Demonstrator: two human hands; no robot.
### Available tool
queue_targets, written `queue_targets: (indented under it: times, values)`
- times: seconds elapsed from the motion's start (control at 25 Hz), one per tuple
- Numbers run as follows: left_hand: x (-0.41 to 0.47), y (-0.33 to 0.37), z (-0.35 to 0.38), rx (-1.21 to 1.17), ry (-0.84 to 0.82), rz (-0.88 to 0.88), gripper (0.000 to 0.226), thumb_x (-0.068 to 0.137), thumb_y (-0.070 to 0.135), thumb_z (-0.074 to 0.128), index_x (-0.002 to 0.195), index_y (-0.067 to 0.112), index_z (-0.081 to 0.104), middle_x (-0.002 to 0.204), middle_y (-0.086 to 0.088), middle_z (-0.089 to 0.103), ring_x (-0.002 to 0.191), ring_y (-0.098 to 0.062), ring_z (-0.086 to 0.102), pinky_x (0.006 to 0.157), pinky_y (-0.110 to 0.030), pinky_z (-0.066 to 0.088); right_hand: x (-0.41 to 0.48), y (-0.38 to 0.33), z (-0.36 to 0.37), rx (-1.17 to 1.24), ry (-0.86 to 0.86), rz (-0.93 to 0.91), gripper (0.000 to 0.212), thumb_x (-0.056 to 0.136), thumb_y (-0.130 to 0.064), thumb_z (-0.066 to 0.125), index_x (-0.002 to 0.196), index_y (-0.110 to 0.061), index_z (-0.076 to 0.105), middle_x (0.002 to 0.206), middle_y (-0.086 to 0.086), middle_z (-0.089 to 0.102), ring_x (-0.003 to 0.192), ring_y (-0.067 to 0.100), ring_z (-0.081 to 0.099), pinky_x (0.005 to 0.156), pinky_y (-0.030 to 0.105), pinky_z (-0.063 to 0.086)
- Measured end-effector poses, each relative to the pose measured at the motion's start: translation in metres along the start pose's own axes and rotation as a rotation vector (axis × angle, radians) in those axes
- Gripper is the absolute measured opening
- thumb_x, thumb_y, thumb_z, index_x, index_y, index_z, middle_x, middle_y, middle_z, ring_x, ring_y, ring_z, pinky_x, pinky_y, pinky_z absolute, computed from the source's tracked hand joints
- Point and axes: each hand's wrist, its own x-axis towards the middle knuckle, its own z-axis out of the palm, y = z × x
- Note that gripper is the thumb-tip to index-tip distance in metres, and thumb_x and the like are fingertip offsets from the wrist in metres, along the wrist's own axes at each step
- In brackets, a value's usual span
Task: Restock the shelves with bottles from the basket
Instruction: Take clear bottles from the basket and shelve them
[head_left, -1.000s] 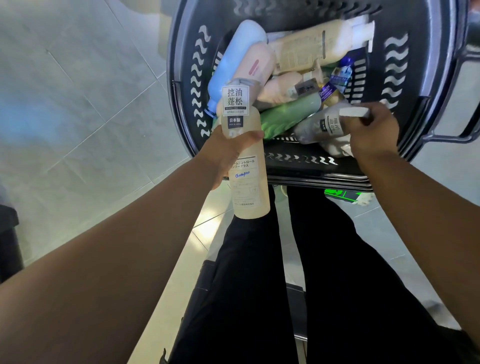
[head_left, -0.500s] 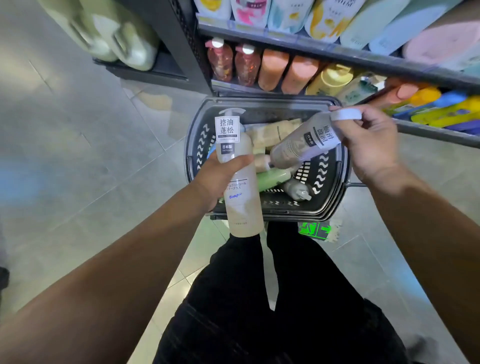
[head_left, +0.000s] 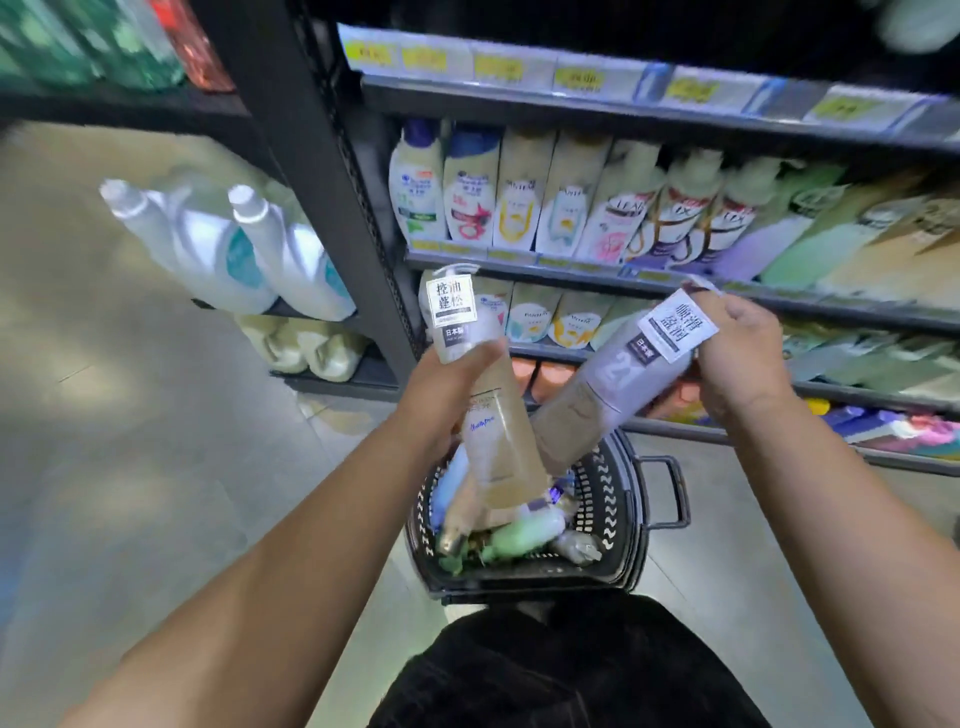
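Observation:
My left hand (head_left: 447, 389) grips a pale cream shampoo bottle (head_left: 493, 436) around its upper part, pump end up. A greyish lilac bottle (head_left: 608, 395) with a white label is held near its top by my right hand (head_left: 737, 353), its base tilted down to the left. Both bottles hang above the black basket (head_left: 618, 519) on the floor, which holds several more bottles, among them a green one (head_left: 524, 535). The shelves (head_left: 623, 275) rise right behind the basket, packed with rows of bottles.
A black upright post (head_left: 322, 171) divides the shelving. White jugs (head_left: 249, 249) stand on a lower shelf at left. Grey tiled floor (head_left: 130, 467) spreads to the left. My dark trousers (head_left: 571, 670) fill the bottom centre. The basket handle (head_left: 670, 488) sticks out to the right.
Both hands lifted their bottles up out of the basket. My view rose from the basket to the shelves, and the basket now sits lower and smaller in frame.

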Motion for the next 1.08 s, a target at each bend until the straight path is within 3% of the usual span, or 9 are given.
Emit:
queue_targets:
  times: [0.12, 0.24, 0.32, 0.48, 0.6, 0.72, 0.88, 1.08]
  values:
    - [-0.014, 0.049, 0.01, 0.097, -0.04, 0.119, 0.031, 0.08, 0.029, 0.078, 0.107, 0.019, 0.066, 0.09, -0.004, 0.075, 0.076, -0.021, 0.073, 0.061, -0.03, 0.057, -0.013, -0.047, -0.007, -0.066, -0.02, -0.064, 0.039, 0.088, -0.015, 0.059, 0.049, -0.014, 0.059, 0.041, -0.009, 0.049, 0.04, 0.009, 0.041, 0.045, 0.015, 0.031]
    - [-0.032, 0.086, 0.02, 0.18, -0.143, 0.292, 0.034, 0.081, 0.023, 0.078, 0.112, 0.017, 0.065, 0.1, -0.006, 0.075, 0.087, -0.021, 0.073, 0.071, -0.032, 0.06, -0.025, -0.092, -0.014, -0.168, -0.064, -0.128, 0.032, 0.089, -0.02, 0.061, 0.061, -0.005, 0.056, 0.037, -0.004, 0.044, 0.031, 0.007, 0.033, 0.038, 0.012, 0.023]
    - [-0.042, 0.101, 0.028, 0.229, -0.178, 0.368, 0.037, 0.08, 0.025, 0.079, 0.113, 0.02, 0.065, 0.101, 0.0, 0.075, 0.09, -0.016, 0.072, 0.076, -0.03, 0.058, -0.03, -0.116, -0.019, -0.193, -0.059, -0.185, 0.027, 0.084, -0.023, 0.066, 0.071, 0.0, 0.062, 0.05, 0.007, 0.044, 0.039, 0.012, 0.034, 0.045, 0.016, 0.026]
    - [-0.059, 0.134, 0.045, 0.275, -0.148, 0.427, 0.033, 0.078, 0.03, 0.079, 0.107, 0.025, 0.064, 0.097, 0.006, 0.074, 0.086, -0.011, 0.071, 0.071, -0.027, 0.051, -0.04, -0.153, -0.028, -0.204, -0.031, -0.315, 0.032, 0.083, -0.024, 0.069, 0.075, 0.007, 0.064, 0.061, 0.01, 0.048, 0.055, 0.016, 0.039, 0.051, 0.026, 0.03]
    - [-0.066, 0.154, 0.053, 0.242, -0.135, 0.469, 0.035, 0.077, 0.03, 0.08, 0.106, 0.026, 0.063, 0.098, 0.005, 0.074, 0.088, -0.013, 0.071, 0.077, -0.032, 0.056, -0.043, -0.176, -0.032, -0.18, -0.052, -0.397, 0.021, 0.083, -0.02, 0.068, 0.083, 0.001, 0.07, 0.068, 0.012, 0.059, 0.057, 0.015, 0.047, 0.049, 0.025, 0.036]
    - [-0.07, 0.167, 0.057, 0.25, -0.129, 0.49, 0.047, 0.073, 0.036, 0.082, 0.114, 0.026, 0.061, 0.103, 0.005, 0.073, 0.088, -0.011, 0.072, 0.069, -0.026, 0.054, -0.042, -0.195, -0.035, -0.202, -0.058, -0.47, 0.014, 0.084, -0.018, 0.068, 0.087, -0.006, 0.074, 0.081, 0.012, 0.072, 0.069, 0.013, 0.058, 0.062, 0.028, 0.042]
    - [-0.077, 0.177, 0.065, 0.282, -0.112, 0.54, 0.038, 0.078, 0.032, 0.08, 0.111, 0.024, 0.062, 0.097, 0.007, 0.073, 0.079, -0.005, 0.072, 0.055, -0.013, 0.05, -0.03, -0.215, -0.034, -0.041, -0.079, -0.4, 0.008, 0.083, -0.015, 0.068, 0.089, -0.013, 0.074, 0.084, 0.008, 0.073, 0.073, 0.017, 0.064, 0.064, 0.028, 0.047]
    - [-0.079, 0.179, 0.079, 0.269, -0.047, 0.539, 0.045, 0.074, 0.037, 0.082, 0.112, 0.028, 0.061, 0.102, 0.008, 0.072, 0.091, -0.011, 0.071, 0.071, -0.027, 0.054, 0.0, -0.242, -0.041, 0.269, -0.144, -0.303, 0.019, 0.08, 0.008, 0.06, 0.091, -0.005, 0.068, 0.08, 0.012, 0.065, 0.067, 0.019, 0.062, 0.066, 0.031, 0.05]
